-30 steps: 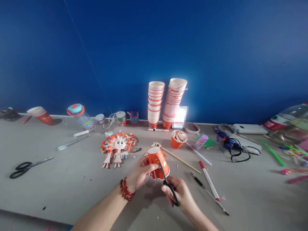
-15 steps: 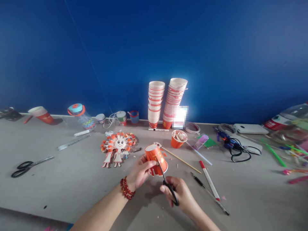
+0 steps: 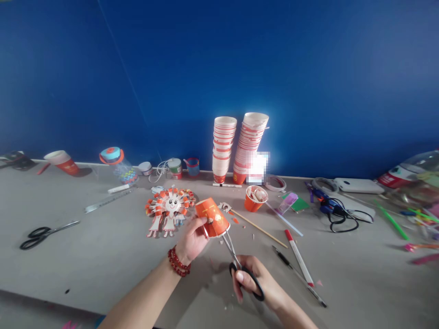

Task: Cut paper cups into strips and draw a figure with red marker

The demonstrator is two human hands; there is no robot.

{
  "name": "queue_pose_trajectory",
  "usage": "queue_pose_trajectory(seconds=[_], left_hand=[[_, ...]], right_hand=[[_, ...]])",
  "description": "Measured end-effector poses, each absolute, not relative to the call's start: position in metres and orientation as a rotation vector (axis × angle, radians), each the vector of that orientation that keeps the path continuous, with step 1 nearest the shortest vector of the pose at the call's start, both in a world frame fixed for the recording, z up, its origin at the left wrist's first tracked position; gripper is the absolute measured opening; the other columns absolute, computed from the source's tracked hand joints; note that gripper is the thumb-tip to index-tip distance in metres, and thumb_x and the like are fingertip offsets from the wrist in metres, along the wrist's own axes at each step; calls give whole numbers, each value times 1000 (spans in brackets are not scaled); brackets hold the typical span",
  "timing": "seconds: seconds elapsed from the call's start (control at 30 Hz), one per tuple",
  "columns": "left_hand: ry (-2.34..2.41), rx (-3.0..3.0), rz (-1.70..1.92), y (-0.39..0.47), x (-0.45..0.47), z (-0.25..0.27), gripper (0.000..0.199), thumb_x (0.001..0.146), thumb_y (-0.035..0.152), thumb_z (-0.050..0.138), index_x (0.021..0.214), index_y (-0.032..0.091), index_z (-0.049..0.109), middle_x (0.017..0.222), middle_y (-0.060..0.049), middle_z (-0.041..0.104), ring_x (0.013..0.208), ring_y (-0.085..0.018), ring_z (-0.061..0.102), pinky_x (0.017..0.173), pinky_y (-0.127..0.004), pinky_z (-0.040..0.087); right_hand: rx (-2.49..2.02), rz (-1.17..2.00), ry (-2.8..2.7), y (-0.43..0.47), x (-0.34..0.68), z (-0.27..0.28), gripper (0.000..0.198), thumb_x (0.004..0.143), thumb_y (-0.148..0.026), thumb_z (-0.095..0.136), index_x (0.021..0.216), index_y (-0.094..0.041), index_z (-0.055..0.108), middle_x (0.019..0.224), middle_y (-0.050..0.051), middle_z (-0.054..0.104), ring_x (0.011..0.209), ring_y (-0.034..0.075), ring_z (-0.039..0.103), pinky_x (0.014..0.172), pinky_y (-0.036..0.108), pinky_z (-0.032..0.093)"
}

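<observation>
Head view: scissors spread at orange cup's rim, cup stacks well behind.

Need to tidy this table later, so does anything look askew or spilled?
Yes: the right-hand cup stack leans to the right, odd beside the nearly upright left-hand cup stack. A small orange scrap lies loose by the wooden stick, like litter. No spilled liquid shows.

The bare left hand grips the left side of the orange paper cup with a white rim, its thumb against it. The bare left arm reaches up from the cup's lower left. The bare right hand is curled up, below and right of the cup. The bare right arm slants up toward the cup.
</observation>
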State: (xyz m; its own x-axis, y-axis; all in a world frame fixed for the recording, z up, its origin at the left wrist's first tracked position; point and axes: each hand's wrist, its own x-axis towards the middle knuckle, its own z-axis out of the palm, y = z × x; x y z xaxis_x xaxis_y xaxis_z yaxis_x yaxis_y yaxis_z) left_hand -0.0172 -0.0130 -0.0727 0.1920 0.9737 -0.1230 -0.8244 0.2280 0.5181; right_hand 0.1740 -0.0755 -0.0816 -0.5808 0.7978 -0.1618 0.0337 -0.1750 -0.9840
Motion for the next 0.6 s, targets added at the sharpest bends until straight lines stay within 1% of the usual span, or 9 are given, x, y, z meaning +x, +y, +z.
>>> queue_pose_trajectory(seconds=[0.1,0.17,0.27,0.37,0.47,0.6], left_hand=[[462,499,1240,-15,-15,-73,16,72,12,71,88,16,68,79,-2,71,75,-16,65,75,-33,54],[466,565,1215,-16,-14,-72,22,72,13,72,93,16,69,85,-4,72,79,-18,66,78,-35,53],[502,620,1196,-18,-12,-68,29,74,17,73,102,18,68,100,-7,72,89,-21,67,82,-36,53],[515,613,1178,-18,-11,-69,32,76,15,73,107,18,67,103,-7,72,93,-22,67,85,-37,52],[481,549,1170,-18,-11,-73,30,76,10,71,105,19,68,101,-6,73,94,-21,66,87,-38,51],[403,475,1206,-17,-13,-75,20,76,9,69,95,16,71,95,-6,73,91,-19,67,89,-37,51]], right_hand=[[-983,1796,-1525,-75,173,-80,61,73,-77,58,70,-17,52,48,2,60,42,10,43,45,22,24],[-1037,1758,-1515,-75,172,-81,61,71,-78,59,70,-17,51,48,2,59,43,11,45,46,22,26],[-1151,1648,-1483,-74,172,-90,60,66,-76,66,64,-19,46,47,-2,54,42,11,46,44,21,26],[-1224,1578,-1478,-74,171,-102,59,64,-71,73,62,-21,41,47,-5,48,42,11,47,43,21,26],[-1227,1567,-1497,-74,171,-105,58,65,-68,74,64,-20,42,49,-6,47,43,11,48,44,21,28],[-1080,1701,-1517,-75,171,-93,60,67,-74,68,71,-17,50,54,-2,53,49,12,50,47,22,31]])
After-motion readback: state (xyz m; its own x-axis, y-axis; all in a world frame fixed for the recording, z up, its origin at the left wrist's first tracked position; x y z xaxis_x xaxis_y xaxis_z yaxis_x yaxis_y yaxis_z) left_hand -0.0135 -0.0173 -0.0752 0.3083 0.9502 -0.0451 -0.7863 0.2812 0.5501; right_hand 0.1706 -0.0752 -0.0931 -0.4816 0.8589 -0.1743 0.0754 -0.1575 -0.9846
